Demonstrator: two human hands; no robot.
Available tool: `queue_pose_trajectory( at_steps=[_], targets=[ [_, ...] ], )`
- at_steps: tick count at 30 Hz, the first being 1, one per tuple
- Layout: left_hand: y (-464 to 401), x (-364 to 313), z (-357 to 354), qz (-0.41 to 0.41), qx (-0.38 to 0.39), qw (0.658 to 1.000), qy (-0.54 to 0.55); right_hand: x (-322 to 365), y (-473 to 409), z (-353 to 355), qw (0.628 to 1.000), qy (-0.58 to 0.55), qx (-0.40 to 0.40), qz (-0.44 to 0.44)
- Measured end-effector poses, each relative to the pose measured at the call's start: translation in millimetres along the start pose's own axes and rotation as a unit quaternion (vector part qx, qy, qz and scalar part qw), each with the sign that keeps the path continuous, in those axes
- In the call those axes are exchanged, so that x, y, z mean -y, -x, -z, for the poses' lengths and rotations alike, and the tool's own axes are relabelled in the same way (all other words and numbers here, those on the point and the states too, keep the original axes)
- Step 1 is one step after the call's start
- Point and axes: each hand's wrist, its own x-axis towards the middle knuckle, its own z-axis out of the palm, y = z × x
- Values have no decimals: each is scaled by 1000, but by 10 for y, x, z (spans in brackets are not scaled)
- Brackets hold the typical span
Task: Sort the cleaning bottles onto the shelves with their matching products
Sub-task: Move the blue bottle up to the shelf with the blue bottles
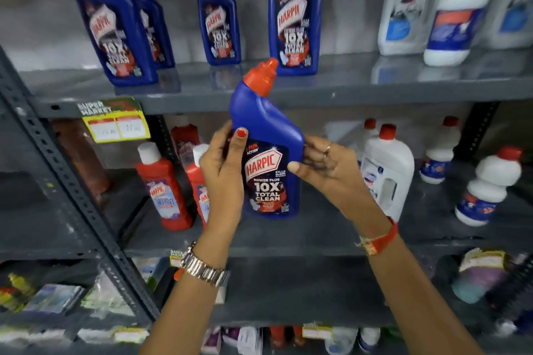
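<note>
A blue Harpic bottle (266, 135) with a red cap is held upright in front of the shelves, label facing me. My left hand (223, 166) grips its left side and my right hand (328, 166) grips its right side. Several matching blue Harpic bottles (294, 14) stand on the upper shelf (360, 89) above it, at left and centre. White bottles (458, 14) occupy the right of that shelf. On the middle shelf (288, 239), red Harpic bottles (163, 184) stand at the left and white red-capped bottles (386, 164) at the right.
A grey slotted upright (72, 190) slants down the left side. A yellow price tag (118, 127) hangs on the upper shelf's front edge. The lower shelves hold small packets (54, 297), a bagged item (478, 277) and several more bottles.
</note>
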Motion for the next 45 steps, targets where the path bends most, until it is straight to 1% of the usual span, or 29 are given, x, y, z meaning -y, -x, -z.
queue_pose_trajectory(
  at_steps=[4, 7, 10, 14, 17, 21, 25, 30, 32, 33, 34, 36, 38, 39, 40, 41, 42, 44, 45],
  targets=[
    [-476, -564, -105, -80, 16, 996, -23, 550, -306, -110, 997, -25, -26, 75],
    [-914, -895, -192, -102, 8, 994, -42, 855, -712, -181, 993, -28, -37, 108],
    [-1363, -1051, -239, -106, -4, 993, -53, 1086, -1176, -256, 991, -37, -42, 118],
    [-1914, -987, -272, -80, -35, 993, -77, 1180, -1715, -346, 992, -41, -29, 114],
    [-2200, -793, -240, -31, -53, 994, -96, 1030, -2000, -409, 996, -23, -23, 85],
    [-2331, -435, -137, 35, -69, 987, -140, 709, -2220, -463, 999, 6, -31, 32],
    [-2364, -243, -107, 40, -60, 984, -161, 514, -2368, -497, 999, 10, -42, 7],
    [-2319, -273, -93, 35, -47, 983, -174, 523, -2344, -492, 997, 35, -63, 7],
    [-2224, -307, -49, 22, -75, 983, -166, 533, -2192, -473, 993, 66, -92, 46],
    [-2176, -328, -15, 12, -98, 983, -157, 538, -2088, -460, 984, 107, -123, 76],
    [-2073, -325, 61, 4, -123, 982, -146, 492, -1936, -477, 967, 160, -165, 111],
    [-1813, -312, 211, -39, -148, 981, -115, 367, -1601, -526, 915, 240, -251, 208],
    [-1463, -223, 367, -83, -155, 979, -105, 154, -1252, -624, 872, 247, -308, 290],
    [-1291, -151, 440, -95, -158, 977, -106, 23, -1108, -677, 858, 244, -319, 321],
    [-1097, -55, 524, -100, -166, 975, -109, -131, -963, -743, 854, 241, -317, 336],
    [-920, 43, 603, -108, -177, 972, -114, -271, -847, -801, 858, 236, -305, 339],
    [-734, 157, 695, -115, -191, 966, -128, -422, -737, -868, 870, 229, -287, 329],
    [-397, 409, 901, -123, -220, 951, -178, -732, -561, -1005, 903, 224, -241, 277],
    [-238, 541, 1018, -110, -228, 946, -202, -898, -476, -1075, 922, 230, -208, 234]
  ],
)
